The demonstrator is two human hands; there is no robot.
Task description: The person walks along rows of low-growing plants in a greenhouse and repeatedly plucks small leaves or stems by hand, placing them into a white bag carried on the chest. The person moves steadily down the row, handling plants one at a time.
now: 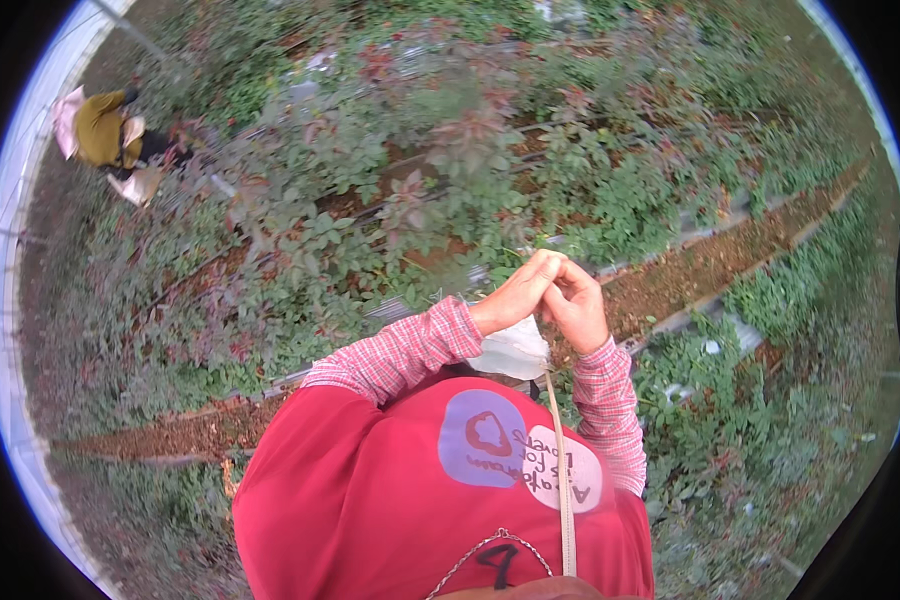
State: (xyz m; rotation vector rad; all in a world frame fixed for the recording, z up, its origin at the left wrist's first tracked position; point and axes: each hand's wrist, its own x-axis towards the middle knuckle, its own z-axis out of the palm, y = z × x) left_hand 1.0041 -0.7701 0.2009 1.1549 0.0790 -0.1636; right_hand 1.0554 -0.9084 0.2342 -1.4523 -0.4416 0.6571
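Observation:
My left hand (518,294) and my right hand (578,308) meet in front of my body, fingertips pressed together. Both are closed, and whatever sits between the fingers, if anything, is hidden or too small to name. Just below them hangs a white bag (510,352), with a pale strap (562,460) running up over my red shirt. Beyond the fingertips grow leafy bushes (460,150) with green and reddish leaves; I cannot tell whether my fingers touch any of them.
Bare soil paths run between the plant rows, one (710,255) to the right and one (180,430) to the left. Strips of plastic sheeting (400,308) edge the rows. At the far left, a person in a mustard top (100,130) bends among the plants with a white bag (138,187).

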